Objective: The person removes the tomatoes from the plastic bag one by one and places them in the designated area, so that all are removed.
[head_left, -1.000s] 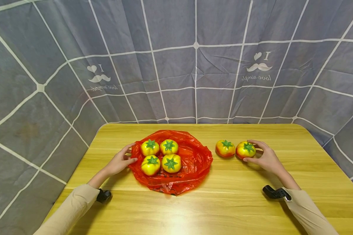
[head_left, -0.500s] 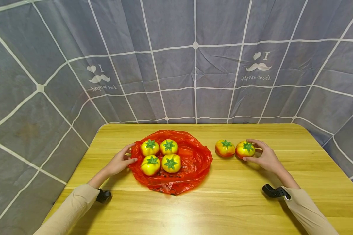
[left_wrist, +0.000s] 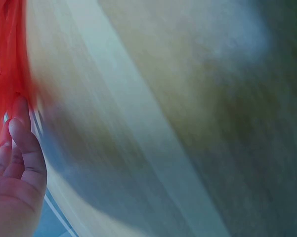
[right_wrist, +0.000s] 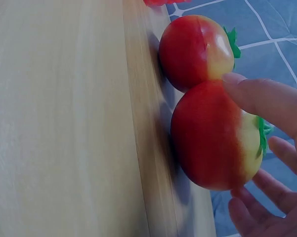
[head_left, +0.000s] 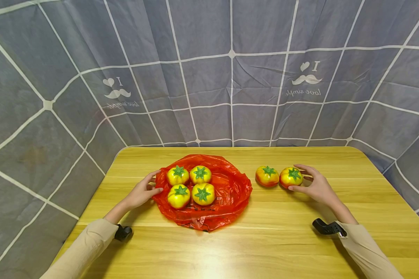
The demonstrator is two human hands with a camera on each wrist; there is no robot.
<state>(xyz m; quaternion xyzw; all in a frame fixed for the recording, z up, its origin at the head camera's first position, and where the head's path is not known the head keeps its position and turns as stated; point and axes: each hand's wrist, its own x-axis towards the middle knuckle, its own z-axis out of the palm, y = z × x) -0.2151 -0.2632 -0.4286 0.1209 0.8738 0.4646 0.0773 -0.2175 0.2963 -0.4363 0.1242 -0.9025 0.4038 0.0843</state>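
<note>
A red plastic bag (head_left: 232,193) lies spread on the wooden table, with several toy tomatoes (head_left: 203,193) sitting on its left half. My left hand (head_left: 142,192) holds the bag's left edge, thumb in front and fingers at the back. The left wrist view shows the thumb (left_wrist: 21,136) right at the crumpled red plastic. To the right, two more tomatoes stand side by side. Around the right-hand tomato (head_left: 291,178) my right hand (head_left: 315,186) is loosely spread. The thumb (right_wrist: 257,94) overlaps that tomato's side; the other fingers are partly hidden behind it.
The other loose tomato (head_left: 267,176) stands left of the one at my right hand, nearly against it. Bare wooden table (head_left: 230,252) stretches in front of the bag. A grey curtain (head_left: 209,85) with white lines hangs behind and at both sides.
The fingers of my right hand have lifted slightly off the far side of the tomato. The left hand, bag and tomatoes stay where they were.
</note>
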